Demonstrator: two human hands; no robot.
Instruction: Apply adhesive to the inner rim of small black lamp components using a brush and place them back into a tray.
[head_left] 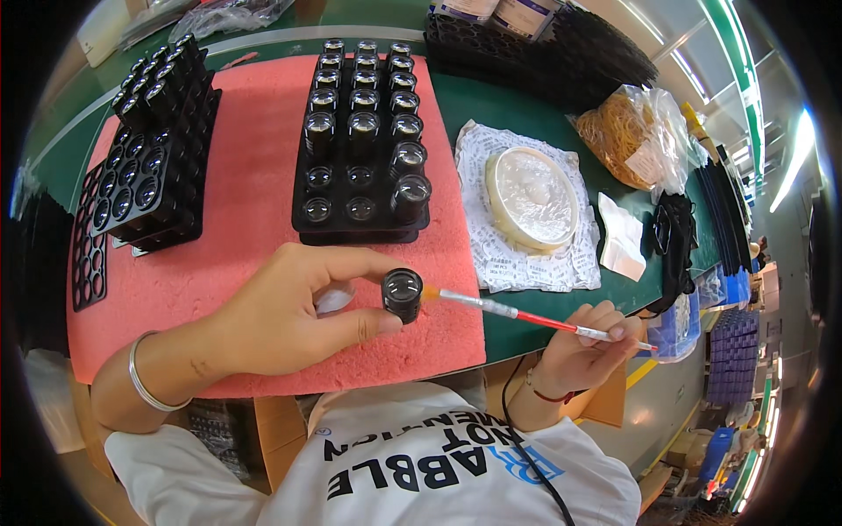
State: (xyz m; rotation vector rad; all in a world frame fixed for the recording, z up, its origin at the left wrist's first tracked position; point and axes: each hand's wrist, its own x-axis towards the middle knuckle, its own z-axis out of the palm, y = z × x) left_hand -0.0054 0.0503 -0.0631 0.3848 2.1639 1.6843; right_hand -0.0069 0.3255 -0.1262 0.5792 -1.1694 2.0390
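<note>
My left hand point(281, 302) pinches a short black lens barrel point(403, 294) between thumb and forefinger, its glass end facing up. Something whitish point(335, 298) shows beneath the curled fingers; I cannot make out what it is. A thin brush point(535, 320) with a red and silver handle is gripped near its rear end by my right hand point(592, 346). Its tip meets or nearly meets the right side of the barrel. Just beyond my left hand, a black tray point(338, 235) carries rows of similar glass-topped barrels, with lower seated lenses in its near rows.
A pink foam mat point(254, 167) lies under the tray and a second stacked black tray point(189, 188) at left. To the right, a round shallow dish point(502, 213) rests on printed paper point(474, 167). Beyond are a bag of rubber bands point(618, 136), folded tissue point(621, 237) and black trays point(579, 53).
</note>
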